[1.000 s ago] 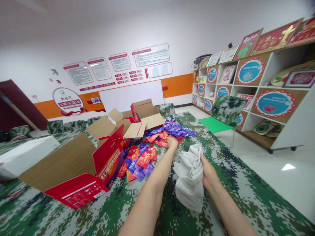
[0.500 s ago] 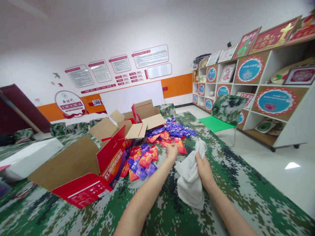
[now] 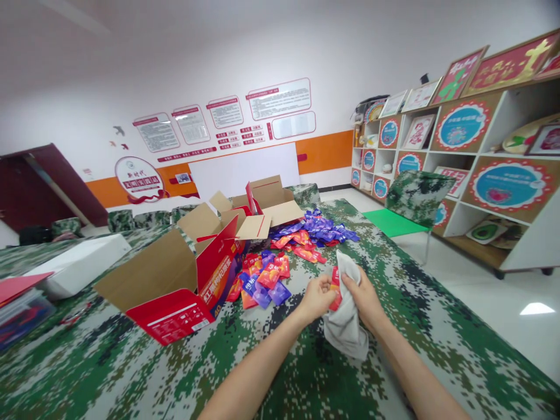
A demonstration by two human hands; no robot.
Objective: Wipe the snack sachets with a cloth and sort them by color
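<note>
- Camouflage cloth covers the long surface (image 3: 131, 373), and white walls with an orange band and notice boards stand behind it.
- The left hand (image 3: 317, 296) is curled, its fingers (image 3: 327, 286) pressed together on a red packet (image 3: 336, 284).
- That packet lies between the two hands, its far edge against the mouth of a white cloth pouch (image 3: 346, 329).
- The right hand (image 3: 364, 294) grips the pouch's upper part, fingers closed on the fabric. The rest of the pouch hangs below both hands and rests on the surface.
- Just beyond the left fingers lies a small heap of red, orange and purple packets (image 3: 265, 279). A larger heap of purple and red packets (image 3: 317, 230) lies farther off, beyond both hands.
- Left of the fingers, an open red and brown carton (image 3: 175, 291) lies on its side, with a second open carton (image 3: 266, 201) behind it.
- Well to the right of the fingers stand a camouflage-covered chair (image 3: 415, 195) and a shelf (image 3: 464, 151) of framed pictures.
</note>
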